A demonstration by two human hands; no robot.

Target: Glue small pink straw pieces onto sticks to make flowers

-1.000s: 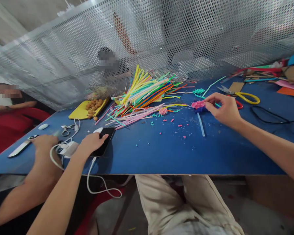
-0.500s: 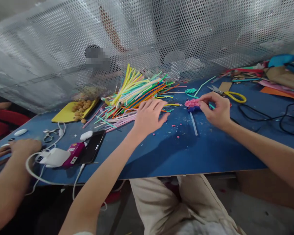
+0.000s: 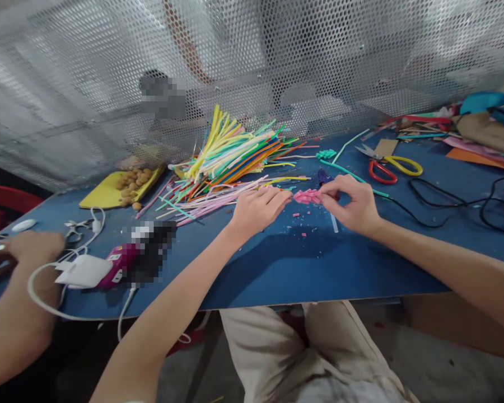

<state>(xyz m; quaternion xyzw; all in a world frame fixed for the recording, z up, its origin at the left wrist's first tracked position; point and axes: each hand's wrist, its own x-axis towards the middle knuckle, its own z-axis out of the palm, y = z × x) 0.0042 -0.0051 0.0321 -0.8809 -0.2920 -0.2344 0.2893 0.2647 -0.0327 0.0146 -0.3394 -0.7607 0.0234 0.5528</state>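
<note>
A: Where is the pink piece?

B: The ruffled pink piece is between the person's two hands, over the middle of a blue table.

A: How is it held?

B: The right hand pinches its right end between thumb and finger. The left hand has its fingertips at the left end; I cannot tell whether they grip or only touch.

A: How much room is there toward the person?

B: A broad strip of tabletop runs between the forearms, from the hands to the straight near edge, above the person's lap. Small pink scraps lie at its far side.

A: And beyond the hands?

B: Tighter. A bundle of coloured fuzzy stems spreads just behind the left hand, reaching almost to a perforated metal screen along the back. A dark blue object sits close behind the right hand, partly hidden, and a pale translucent stick shows just below that hand.

A: What borders the sides?

B: To the right, red-and-yellow-handled scissors lie with their blades pointing away, near a loose black cable. To the left, past the left forearm, are a white charger, a magenta box and a co-worker's arm resting over the table's edge.
</note>
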